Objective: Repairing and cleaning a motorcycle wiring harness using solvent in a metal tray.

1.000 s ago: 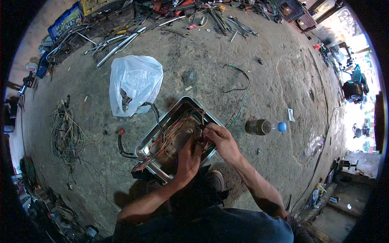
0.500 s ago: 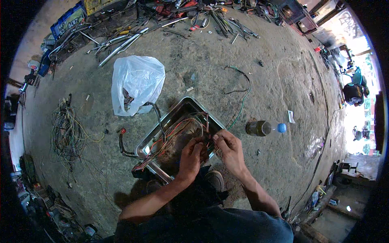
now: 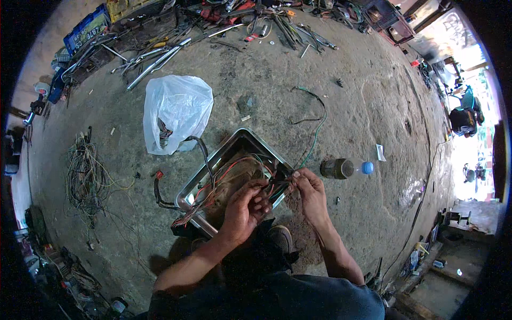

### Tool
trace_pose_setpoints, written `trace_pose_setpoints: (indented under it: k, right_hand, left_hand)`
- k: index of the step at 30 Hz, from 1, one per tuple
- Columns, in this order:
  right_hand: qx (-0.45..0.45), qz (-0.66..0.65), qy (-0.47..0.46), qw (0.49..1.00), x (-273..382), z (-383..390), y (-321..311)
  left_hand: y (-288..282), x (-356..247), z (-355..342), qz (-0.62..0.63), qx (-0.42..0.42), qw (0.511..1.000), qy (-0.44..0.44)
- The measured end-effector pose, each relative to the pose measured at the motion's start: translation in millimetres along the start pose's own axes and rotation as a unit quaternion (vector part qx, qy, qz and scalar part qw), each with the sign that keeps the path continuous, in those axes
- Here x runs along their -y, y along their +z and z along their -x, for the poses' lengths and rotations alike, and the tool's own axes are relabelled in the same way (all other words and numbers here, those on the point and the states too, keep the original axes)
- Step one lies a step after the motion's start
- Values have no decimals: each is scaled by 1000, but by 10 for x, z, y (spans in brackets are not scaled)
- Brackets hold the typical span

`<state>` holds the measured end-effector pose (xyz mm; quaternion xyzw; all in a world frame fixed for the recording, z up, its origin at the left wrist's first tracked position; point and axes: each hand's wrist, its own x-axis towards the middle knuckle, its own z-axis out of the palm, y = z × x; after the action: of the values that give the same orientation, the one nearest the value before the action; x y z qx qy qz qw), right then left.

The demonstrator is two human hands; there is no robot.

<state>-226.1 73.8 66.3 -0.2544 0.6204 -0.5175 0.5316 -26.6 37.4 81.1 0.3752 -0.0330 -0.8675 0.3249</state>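
At three o'clock on the tray (image 3: 269,149), my left hand (image 3: 240,214) and right hand (image 3: 312,196) now stand farther apart, both pinching dark wires (image 3: 280,182), probably spreading the strands.

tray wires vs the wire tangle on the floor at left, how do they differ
The tray wires show red and orange strands; the wire tangle looks duller, mostly grey-green with some yellow. The tray wires lie in and over the rim of the metal tray, while the wire tangle sits on the floor. The left hand and right hand grip the tray wires; neither touches the wire tangle. Both are many thin strands.
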Motion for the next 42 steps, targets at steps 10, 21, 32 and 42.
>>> trace_pose_setpoints:
  k: [10, 21, 32, 42]
  right_hand:
    - [-23, -214, 70, 974, -38, -304, 157]
    - [-136, 244, 58, 959, -19, -247, 31]
    - [251, 522, -345, 738, 841, -388, 392]
    - [380, 571, -257, 681, 711, -636, 384]
  left_hand:
    - [-209, 150, -69, 117, 77, 987, -85]
    - [-173, 118, -7, 34, 82, 994, -68]
    - [-53, 268, 63, -101, 35, 994, 11]
    - [-213, 464, 8, -320, 30, 930, 178]
